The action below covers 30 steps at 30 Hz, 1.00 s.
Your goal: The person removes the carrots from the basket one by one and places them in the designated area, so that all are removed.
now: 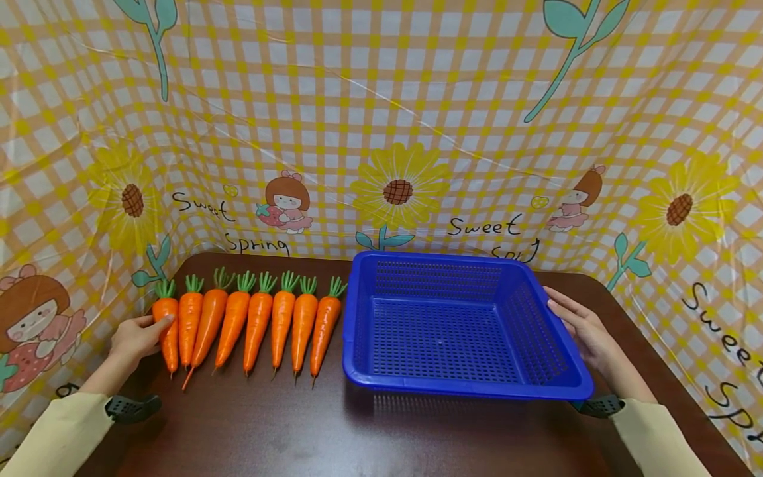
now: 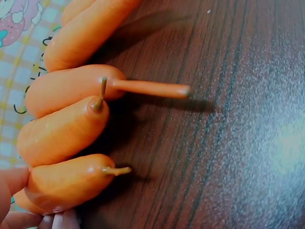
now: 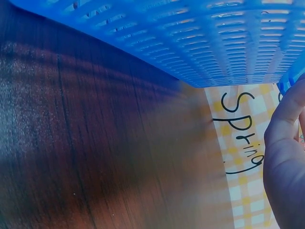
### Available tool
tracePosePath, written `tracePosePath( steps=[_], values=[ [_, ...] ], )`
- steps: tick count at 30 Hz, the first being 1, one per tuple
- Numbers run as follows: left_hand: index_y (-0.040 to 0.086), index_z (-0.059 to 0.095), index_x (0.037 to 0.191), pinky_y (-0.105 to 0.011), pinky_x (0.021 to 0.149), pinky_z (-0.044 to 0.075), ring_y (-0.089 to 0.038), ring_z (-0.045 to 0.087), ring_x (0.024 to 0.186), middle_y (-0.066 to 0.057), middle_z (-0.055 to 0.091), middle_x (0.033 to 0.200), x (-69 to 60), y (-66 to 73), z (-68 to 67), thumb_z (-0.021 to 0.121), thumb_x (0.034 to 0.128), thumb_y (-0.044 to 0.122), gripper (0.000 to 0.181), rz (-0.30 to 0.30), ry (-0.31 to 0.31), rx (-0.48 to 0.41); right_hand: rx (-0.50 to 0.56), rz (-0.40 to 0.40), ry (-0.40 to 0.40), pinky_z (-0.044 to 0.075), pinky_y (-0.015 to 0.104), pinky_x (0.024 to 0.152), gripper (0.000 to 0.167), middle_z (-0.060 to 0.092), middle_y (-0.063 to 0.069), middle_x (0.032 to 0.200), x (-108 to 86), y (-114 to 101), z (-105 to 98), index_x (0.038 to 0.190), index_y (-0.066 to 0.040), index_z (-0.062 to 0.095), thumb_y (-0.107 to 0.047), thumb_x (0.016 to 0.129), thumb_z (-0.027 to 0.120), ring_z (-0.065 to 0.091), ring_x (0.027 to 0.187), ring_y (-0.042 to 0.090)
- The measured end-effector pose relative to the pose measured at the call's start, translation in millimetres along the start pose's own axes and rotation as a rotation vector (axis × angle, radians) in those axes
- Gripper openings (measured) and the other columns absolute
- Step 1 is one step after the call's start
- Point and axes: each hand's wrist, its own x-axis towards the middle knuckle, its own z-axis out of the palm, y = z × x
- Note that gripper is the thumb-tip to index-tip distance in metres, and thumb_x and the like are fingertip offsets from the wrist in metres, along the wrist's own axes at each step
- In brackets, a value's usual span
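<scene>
My left hand [image 1: 136, 341] grips the leftmost carrot [image 1: 169, 338], thumb on top and fingers at its far side. In the left wrist view that carrot [image 2: 66, 183] lies on the table, thin root tip pointing away from the fingertips. To its right, several more carrots with short green stems stand in a row, tips toward me. My right hand [image 1: 587, 331] holds the right rim of a blue plastic basket [image 1: 465, 385]; part of its grasp is hidden. Nothing lies inside the basket. The right wrist view shows its slotted side wall [image 3: 209, 47] beside the hand.
A dark brown wooden table [image 1: 268, 430] carries everything. A yellow-checked cloth [image 1: 334, 99] with flowers and lettering hangs round its back and sides. The basket's left rim sits close to the rightmost carrot [image 1: 324, 331].
</scene>
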Motion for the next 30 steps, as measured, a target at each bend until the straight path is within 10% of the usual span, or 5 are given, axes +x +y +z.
tracePosePath(
  steps=[14,30],
  values=[
    [-0.022,0.034,0.135,-0.023,0.057,0.057,0.003,0.06,0.057,-0.04,0.056,0.115,0.6,0.2,4.1,0.054,0.0946,0.037,0.075,0.033,0.034,0.012,-0.002,0.012,-0.021,0.059,0.031,0.063,0.039,0.073,-0.005,0.107,-2.0,0.3,-1.2,0.131,-0.035,0.056,-0.017,0.106,0.032,0.072,0.082,0.014],
    [-0.023,0.024,0.139,-0.024,0.061,0.058,0.004,0.059,0.06,-0.045,0.035,0.135,2.1,-0.4,2.4,0.049,0.0972,0.037,0.077,0.01,-0.006,0.001,0.054,-0.057,0.013,0.059,0.026,0.068,0.04,0.072,-0.007,0.109,-1.1,3.1,2.0,0.128,-0.031,0.062,-0.013,0.105,0.035,0.071,0.088,0.01]
  ],
)
